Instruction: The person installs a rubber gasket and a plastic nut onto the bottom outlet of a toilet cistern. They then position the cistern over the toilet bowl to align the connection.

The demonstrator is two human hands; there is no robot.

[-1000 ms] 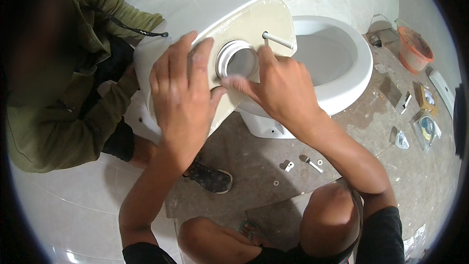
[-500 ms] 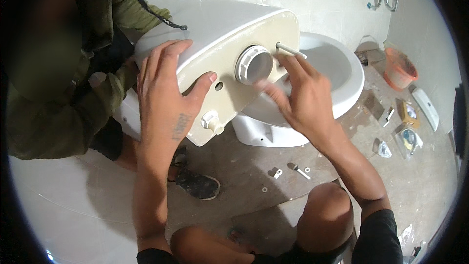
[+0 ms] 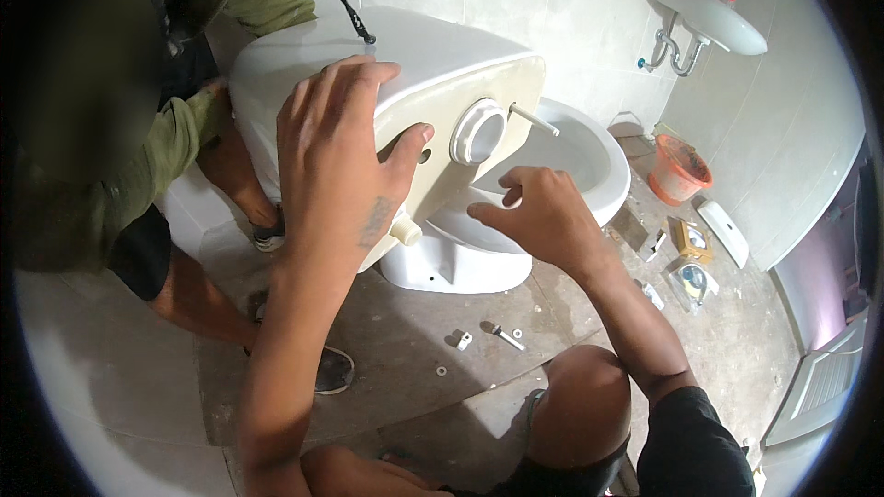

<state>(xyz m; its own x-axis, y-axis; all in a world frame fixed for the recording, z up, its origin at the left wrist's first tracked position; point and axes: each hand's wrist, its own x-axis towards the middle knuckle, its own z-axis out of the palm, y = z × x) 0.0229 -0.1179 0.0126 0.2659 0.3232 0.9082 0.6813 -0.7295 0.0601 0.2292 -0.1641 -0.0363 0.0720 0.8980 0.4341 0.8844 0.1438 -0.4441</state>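
A white toilet tank (image 3: 442,41) is tipped so its cream underside faces me. My left hand (image 3: 336,156) grips its edge, fingers over the white wall and thumb on the underside beside a small hole. A round white plastic nut (image 3: 460,140) surrounds the large outlet, and a pale bolt (image 3: 536,120) sticks out past it. Below my left thumb juts a plastic inlet fitting (image 3: 407,230). In front of the toilet bowl (image 3: 608,170), my right hand (image 3: 545,218) hovers with thumb and index finger apart, nothing visible in it, not touching the tank.
A person in a green sleeve (image 3: 267,0) stands at the left beside the tank. On the floor lie a bolt (image 3: 508,339), a small white fitting (image 3: 463,340) and washers. An orange bucket (image 3: 680,175), a white lid (image 3: 723,232) and a washbasin (image 3: 714,14) are at the right.
My right hand has drawn back from the tank's bolt and outlet, down toward me. My left hand keeps its hold. The view has shifted right, bringing the washbasin in.
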